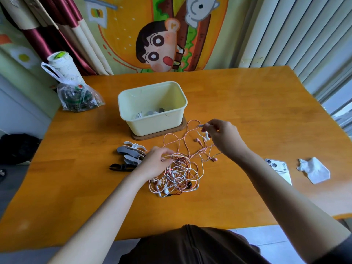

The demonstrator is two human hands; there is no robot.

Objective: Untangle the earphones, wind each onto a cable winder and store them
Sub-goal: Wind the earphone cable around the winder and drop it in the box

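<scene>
Our left hand point(154, 161) grips the limp, snag-prone pink-white-red earphone tangle point(177, 174); right hand point(222, 136) pinches its stiffer white plug point(201, 126) at two o'clock.

**Wood, plastic, paper and satin**

The surface point(247, 103) is smooth orange-brown wood with a soft sheen. The bin point(152, 126) is pale yellow plastic, smooth and faintly glossy. The earphones point(177, 174) have thin plastic-coated cables. The cable winders point(129, 153) look matt and rubbery. The bag point(78, 98) is clear, crinkled plastic; the tissue point(314, 170) is crumpled paper; the curtain point(43, 35) is shiny satin cloth.
</scene>
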